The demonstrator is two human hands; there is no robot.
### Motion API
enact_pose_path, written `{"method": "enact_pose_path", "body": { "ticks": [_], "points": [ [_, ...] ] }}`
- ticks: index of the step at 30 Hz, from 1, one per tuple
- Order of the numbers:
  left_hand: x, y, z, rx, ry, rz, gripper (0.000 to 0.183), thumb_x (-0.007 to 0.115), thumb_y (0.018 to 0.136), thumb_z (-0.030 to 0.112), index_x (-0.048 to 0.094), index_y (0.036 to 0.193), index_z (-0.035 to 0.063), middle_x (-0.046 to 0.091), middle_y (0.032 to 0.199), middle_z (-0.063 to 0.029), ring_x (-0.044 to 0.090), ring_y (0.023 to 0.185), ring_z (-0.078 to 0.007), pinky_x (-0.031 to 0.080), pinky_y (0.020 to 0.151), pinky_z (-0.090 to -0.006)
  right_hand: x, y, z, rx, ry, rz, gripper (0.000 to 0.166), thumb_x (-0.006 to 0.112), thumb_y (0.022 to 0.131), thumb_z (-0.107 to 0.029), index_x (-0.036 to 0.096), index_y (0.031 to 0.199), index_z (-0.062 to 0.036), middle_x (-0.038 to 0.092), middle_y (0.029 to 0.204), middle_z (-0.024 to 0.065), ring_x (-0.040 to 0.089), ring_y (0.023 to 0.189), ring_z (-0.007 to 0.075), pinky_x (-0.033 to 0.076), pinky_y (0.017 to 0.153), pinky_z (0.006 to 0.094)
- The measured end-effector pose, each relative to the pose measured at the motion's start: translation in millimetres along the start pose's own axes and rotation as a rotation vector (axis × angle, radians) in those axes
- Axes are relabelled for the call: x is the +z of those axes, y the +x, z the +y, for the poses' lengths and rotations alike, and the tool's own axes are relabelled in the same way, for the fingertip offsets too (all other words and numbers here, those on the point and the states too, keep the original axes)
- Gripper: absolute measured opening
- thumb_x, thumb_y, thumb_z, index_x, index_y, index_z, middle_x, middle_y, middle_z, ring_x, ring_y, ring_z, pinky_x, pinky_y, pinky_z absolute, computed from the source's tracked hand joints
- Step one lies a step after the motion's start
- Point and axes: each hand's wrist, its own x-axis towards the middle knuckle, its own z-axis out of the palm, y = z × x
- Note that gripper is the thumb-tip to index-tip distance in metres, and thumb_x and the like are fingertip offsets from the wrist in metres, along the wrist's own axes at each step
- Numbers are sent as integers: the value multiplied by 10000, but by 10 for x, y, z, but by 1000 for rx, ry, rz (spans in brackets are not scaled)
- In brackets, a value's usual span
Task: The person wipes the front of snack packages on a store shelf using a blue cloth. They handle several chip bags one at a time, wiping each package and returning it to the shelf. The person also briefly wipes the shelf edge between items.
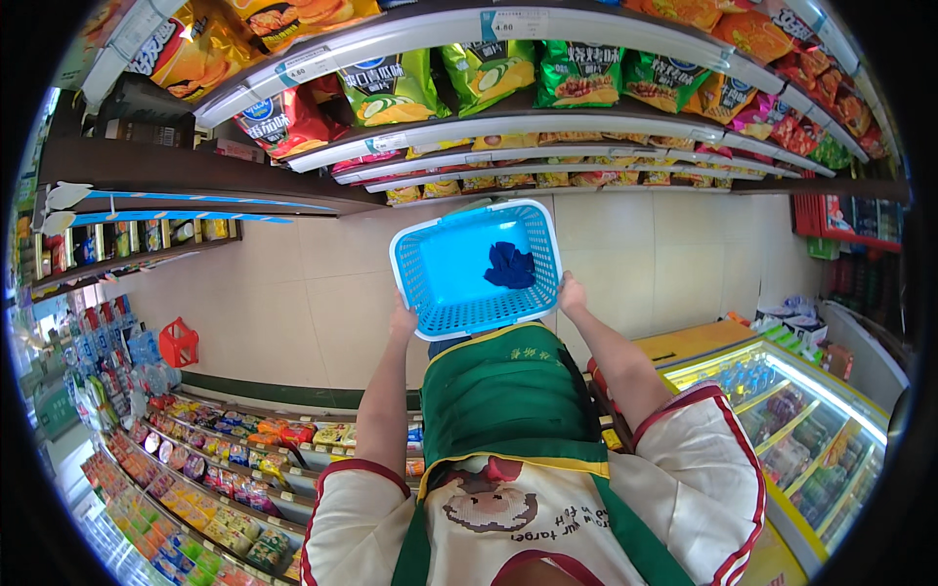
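Note:
A blue plastic basket [447, 253] with a white rim is held out in front of my green apron. My left hand [404, 319] grips its rim at the lower left side, and my right hand [571, 294] grips the opposite side at the right. Inside, toward the right end, lies a crumpled dark blue cloth [511, 265]; the rest of the basket's floor shows bare. The fingers of both hands are partly hidden by the basket wall.
Shelves with chip bags [579, 77] rise just beyond the basket. A red plastic stool [179, 343] stands on the tiled floor at left. Snack shelves [242, 447] are behind me at left, a glass-topped freezer [799, 439] at right.

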Motion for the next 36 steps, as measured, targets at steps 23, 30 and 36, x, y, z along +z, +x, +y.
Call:
{"method": "enact_pose_path", "body": {
  "ticks": [23,30,36],
  "points": [
    [-1903,-472,4394,766,-619,314,718,625,819,253,333,1390,-68,458,1333,-315,466,1235,-420,381,1028,-414,-2754,494,-3086,-675,776,450,508,579,835,-116,430,1299,28,530,1244,255,551,1122,377,445,934,417],
    [-1935,40,4577,628,-538,263,830,690,744,322,317,1368,-77,560,1200,-321,554,1124,-440,439,971,-428,-2814,933,-2951,-539,689,245,760,611,847,-202,225,1476,-20,411,1423,200,443,1271,333,367,1026,386],
    [-2006,-24,4680,585,-741,396,650,672,752,370,486,1209,-54,610,1111,-300,571,1072,-444,446,935,-444,-2842,1115,-2881,-589,658,239,703,659,843,-280,344,1413,-16,521,1283,166,530,1134,294,415,952,369]
  ]
}}
